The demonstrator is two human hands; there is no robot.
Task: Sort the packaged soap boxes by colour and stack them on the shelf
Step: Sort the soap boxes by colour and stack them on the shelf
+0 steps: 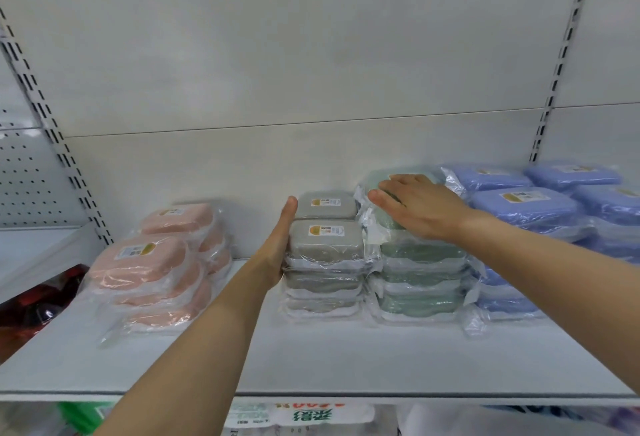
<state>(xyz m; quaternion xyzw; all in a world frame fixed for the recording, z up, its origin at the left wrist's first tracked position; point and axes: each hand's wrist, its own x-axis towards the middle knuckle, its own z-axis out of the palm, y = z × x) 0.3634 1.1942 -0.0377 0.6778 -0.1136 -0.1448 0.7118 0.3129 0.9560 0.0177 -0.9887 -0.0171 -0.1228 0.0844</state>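
The soap boxes, each sealed in clear plastic wrap, already stand in colour groups along the white shelf [346, 359], set back toward its rear edge. The green stack [420, 276] is under the right hand [420, 205], which lies flat on the top box with fingers straight and spread, pressing rather than gripping; this looks meant to settle the slippery wrapped boxes and keep the pile square. Just to its left and touching it, the grey stacks [323, 255] stand one behind the other. The left hand [277, 248] rests edge-on against their left side, fingers straight and holding nothing, apparently pushing the grey boxes snug against the green ones. The blue stacks [526, 214] fill the shelf toward its right end, touching the green pile. The pink stacks [156, 269] sit apart toward the left end, leaning somewhat loosely. Judging by this, the sorting seems nearly complete and only tidying remains. Below the shelf's front edge, printed packages [304, 416] show on a lower level, and dark red items [38, 304] lie at the far left.
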